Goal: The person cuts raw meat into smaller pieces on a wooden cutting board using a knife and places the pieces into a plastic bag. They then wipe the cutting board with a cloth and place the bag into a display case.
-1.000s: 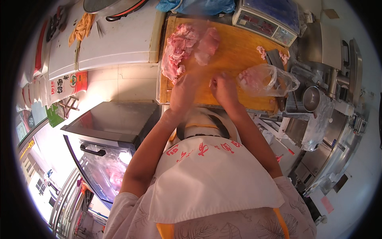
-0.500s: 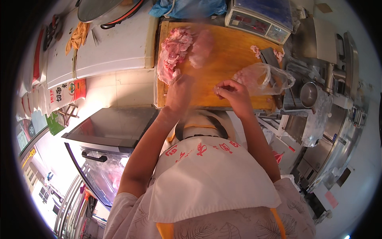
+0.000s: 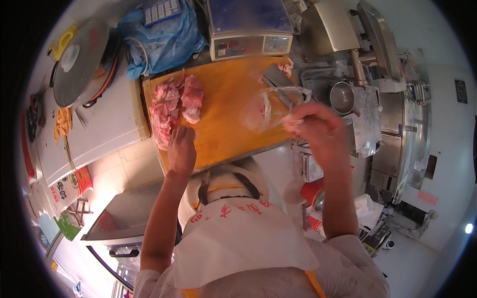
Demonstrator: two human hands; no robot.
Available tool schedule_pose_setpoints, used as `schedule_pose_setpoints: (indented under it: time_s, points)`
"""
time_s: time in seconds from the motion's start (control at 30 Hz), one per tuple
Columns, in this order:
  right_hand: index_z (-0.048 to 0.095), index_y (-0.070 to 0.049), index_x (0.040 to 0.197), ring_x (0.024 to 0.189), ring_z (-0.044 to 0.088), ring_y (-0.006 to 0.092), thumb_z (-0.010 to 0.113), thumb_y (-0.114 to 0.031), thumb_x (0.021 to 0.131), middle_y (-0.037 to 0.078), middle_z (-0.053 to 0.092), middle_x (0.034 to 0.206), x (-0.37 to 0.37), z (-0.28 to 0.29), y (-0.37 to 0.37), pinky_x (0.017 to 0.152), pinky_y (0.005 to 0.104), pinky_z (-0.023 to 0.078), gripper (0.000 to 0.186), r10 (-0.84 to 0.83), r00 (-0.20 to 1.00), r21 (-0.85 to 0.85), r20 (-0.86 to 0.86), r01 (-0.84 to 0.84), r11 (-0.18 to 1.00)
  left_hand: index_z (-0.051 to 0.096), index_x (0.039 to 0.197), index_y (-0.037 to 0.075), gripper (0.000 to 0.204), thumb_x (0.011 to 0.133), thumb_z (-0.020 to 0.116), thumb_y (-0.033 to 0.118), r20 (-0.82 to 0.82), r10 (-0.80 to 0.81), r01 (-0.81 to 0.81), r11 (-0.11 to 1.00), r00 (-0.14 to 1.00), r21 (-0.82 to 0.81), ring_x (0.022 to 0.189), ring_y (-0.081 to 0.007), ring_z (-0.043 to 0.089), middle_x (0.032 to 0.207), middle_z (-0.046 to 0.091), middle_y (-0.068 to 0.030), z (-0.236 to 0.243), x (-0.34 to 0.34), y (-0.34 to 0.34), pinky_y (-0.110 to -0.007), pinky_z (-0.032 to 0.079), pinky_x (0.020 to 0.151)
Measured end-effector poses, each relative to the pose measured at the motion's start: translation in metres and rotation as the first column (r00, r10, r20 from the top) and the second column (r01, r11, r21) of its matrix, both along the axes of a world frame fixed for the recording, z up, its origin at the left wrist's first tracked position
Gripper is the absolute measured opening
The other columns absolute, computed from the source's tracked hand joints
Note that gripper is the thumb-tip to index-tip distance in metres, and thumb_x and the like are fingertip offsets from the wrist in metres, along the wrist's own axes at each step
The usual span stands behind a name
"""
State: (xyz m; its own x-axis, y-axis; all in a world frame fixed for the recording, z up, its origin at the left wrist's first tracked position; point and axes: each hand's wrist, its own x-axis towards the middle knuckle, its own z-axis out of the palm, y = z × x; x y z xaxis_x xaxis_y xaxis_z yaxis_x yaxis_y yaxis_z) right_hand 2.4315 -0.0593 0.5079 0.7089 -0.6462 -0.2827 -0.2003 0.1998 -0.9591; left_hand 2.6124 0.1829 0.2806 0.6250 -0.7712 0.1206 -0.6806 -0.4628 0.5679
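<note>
At the left side of the orange-brown cutting board (image 3: 223,114) lies a heap of raw pink meat (image 3: 165,102) with pale fat. A separate slab of meat (image 3: 193,94) lies just right of it. My left hand (image 3: 182,149) is closed at the heap's near end, and what its fingers may hold is hidden. Off the board's right near edge, my right hand (image 3: 323,129) is raised and blurred, its fingers pinched on a small whitish scrap (image 3: 297,122). Beyond that hand, a clear plastic bag (image 3: 266,111) with something pink inside lies beside a cleaver (image 3: 278,82).
A scale (image 3: 251,44) stands behind the board, with a blue plastic bag (image 3: 164,44) to its left. A large lidded pan (image 3: 82,64) sits on the white counter (image 3: 109,114) at left. Rightward are a metal pot (image 3: 343,98) and a red bucket (image 3: 311,191).
My right hand has moved rightward, past the board's edge. My left hand stays by the meat heap. The view has turned right, shifting the board leftward in the picture.
</note>
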Motion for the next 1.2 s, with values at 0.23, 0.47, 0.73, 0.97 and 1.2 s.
schedule_pose_setpoints:
  time_s: [0.23, 0.47, 0.73, 0.97, 1.2]
  points:
    - [0.069, 0.001, 0.108, 0.099, 0.068, 0.0133, 0.067, 0.003, 0.093, 0.008, 0.073, 0.103, 0.001, -0.002, -0.104, 0.087, 0.0259, 0.053, 0.016, -0.041, 0.991, -0.251, 0.127, 0.072, 0.965, 0.067, 0.103, 0.004, 0.021, 0.086, 0.061, -0.007, 0.052, 0.023, -0.027, 0.997, 0.998, 0.074, 0.096, -0.0361, 0.062, 0.097, 0.062, -0.0149, 0.014, -0.001, -0.009, -0.047, 0.052, 0.082]
    - [0.070, -0.005, 0.112, 0.100, 0.068, 0.0290, 0.062, -0.009, 0.100, 0.015, 0.073, 0.107, 0.021, -0.215, -0.199, 0.090, 0.0349, 0.053, 0.016, -0.040, 0.981, -0.622, -0.192, -0.090, 0.778, 0.068, 0.101, 0.002, 0.011, 0.092, 0.065, -0.003, 0.076, 0.155, -0.164, 0.979, 0.985, 0.122, 0.096, -0.0362, 0.060, 0.096, 0.060, -0.0148, 0.030, -0.025, -0.020, -0.045, 0.051, 0.083]
    - [0.072, -0.008, 0.118, 0.083, 0.071, 0.0293, 0.063, -0.008, 0.098, 0.016, 0.074, 0.098, 0.029, -0.220, -0.235, 0.078, 0.0373, 0.055, 0.022, 0.032, 0.965, -0.792, -0.259, -0.232, 0.564, 0.068, 0.101, 0.000, 0.009, 0.093, 0.067, -0.004, 0.018, 0.258, -0.258, 0.961, 0.966, 0.103, 0.091, -0.0354, 0.064, 0.095, 0.064, -0.0156, 0.040, -0.049, -0.031, -0.043, 0.052, 0.082]
    - [0.070, -0.002, 0.101, 0.087, 0.071, 0.0348, 0.071, -0.004, 0.090, 0.017, 0.073, 0.094, 0.043, -0.201, -0.225, 0.077, 0.0396, 0.055, 0.011, -0.048, 0.977, -0.652, -0.205, -0.100, 0.751, 0.068, 0.104, 0.001, 0.013, 0.092, 0.067, -0.003, 0.009, 0.294, -0.294, 0.950, 0.956, 0.107, 0.091, -0.0370, 0.062, 0.096, 0.063, -0.0153, 0.034, -0.051, -0.035, -0.045, 0.050, 0.081]
    - [0.070, -0.003, 0.100, 0.091, 0.065, 0.0390, 0.071, -0.001, 0.086, 0.017, 0.069, 0.095, 0.019, -0.274, -0.237, 0.080, 0.0476, 0.052, 0.014, -0.048, 0.952, -0.836, -0.303, -0.241, 0.494, 0.068, 0.103, 0.001, 0.012, 0.092, 0.067, -0.004, 0.021, 0.303, -0.304, 0.947, 0.953, 0.101, 0.088, -0.0322, 0.066, 0.097, 0.067, -0.0136, 0.034, -0.055, -0.033, -0.039, 0.055, 0.078]
